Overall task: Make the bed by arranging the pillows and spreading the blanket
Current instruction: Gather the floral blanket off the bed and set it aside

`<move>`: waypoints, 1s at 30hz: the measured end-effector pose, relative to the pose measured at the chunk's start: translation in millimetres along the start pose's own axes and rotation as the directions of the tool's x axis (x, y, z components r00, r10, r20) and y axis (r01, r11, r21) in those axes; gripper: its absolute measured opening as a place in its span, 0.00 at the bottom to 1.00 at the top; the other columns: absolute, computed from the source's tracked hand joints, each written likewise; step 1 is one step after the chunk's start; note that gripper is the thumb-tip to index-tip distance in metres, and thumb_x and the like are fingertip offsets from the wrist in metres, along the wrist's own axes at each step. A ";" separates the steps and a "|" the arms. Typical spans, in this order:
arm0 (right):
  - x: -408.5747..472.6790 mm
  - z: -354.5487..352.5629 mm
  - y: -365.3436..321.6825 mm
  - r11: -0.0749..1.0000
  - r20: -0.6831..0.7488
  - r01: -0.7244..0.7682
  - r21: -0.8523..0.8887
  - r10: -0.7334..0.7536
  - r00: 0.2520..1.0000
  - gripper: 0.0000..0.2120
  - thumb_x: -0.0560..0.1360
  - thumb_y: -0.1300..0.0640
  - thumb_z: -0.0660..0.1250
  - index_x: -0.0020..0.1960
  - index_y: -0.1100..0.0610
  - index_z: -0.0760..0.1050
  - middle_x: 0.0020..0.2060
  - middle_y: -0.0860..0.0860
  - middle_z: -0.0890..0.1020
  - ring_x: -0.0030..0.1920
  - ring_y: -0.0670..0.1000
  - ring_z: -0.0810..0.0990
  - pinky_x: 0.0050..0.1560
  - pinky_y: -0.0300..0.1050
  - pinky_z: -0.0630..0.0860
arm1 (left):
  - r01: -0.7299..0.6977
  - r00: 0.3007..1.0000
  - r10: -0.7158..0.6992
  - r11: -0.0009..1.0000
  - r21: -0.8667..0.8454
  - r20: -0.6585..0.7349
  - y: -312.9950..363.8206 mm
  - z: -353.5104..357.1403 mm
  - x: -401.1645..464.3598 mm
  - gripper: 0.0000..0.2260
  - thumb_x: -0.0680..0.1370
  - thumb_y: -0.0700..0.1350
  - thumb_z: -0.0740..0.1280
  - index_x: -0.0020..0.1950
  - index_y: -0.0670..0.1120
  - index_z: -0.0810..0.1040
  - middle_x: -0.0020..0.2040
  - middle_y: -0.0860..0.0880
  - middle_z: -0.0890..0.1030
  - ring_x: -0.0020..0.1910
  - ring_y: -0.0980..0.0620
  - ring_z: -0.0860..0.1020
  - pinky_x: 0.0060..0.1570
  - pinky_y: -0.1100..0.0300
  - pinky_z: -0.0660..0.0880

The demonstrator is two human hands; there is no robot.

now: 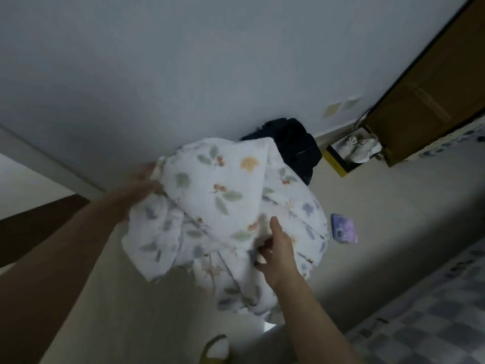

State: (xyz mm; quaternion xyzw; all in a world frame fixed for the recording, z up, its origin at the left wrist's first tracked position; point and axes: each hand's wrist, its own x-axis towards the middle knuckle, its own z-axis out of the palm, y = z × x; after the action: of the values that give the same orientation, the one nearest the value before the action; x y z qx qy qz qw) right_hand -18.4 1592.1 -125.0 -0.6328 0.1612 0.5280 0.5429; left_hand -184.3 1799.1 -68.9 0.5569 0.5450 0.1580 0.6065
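A white blanket (223, 206) printed with leaves and berries is bunched into a heap and held above the pale bed sheet (380, 206). My left hand (143, 185) grips its upper left edge. My right hand (278, 248) clutches a fold at its lower right. The rest of the cloth hangs down between my arms. No pillow shows in this view.
Dark clothing (294, 143) lies bunched against the white wall behind the blanket. A purple phone (343, 228) rests on the sheet to the right. An open box with pale shoes (354, 148) sits by a large cardboard box (430, 101). Checkered floor (433, 316) lies at lower right.
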 end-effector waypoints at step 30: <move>-37.4 -68.0 -27.5 0.936 -0.364 0.352 0.006 -0.325 0.873 0.04 0.78 0.62 0.59 0.45 0.59 0.71 0.37 0.52 0.74 0.34 0.48 0.72 0.39 0.39 0.71 | -0.087 0.994 0.102 0.960 0.268 -0.040 -1.5 102.2 -54.3 0.23 0.80 0.53 0.56 0.73 0.47 0.62 0.74 0.47 0.61 0.72 0.47 0.62 0.72 0.48 0.58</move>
State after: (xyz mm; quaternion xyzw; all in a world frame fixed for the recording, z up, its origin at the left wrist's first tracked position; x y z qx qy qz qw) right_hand 22.0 1529.8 -89.2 -0.7166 0.1628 0.2946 0.6109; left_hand -118.7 1703.8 -65.7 0.6540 0.5501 0.1272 0.5034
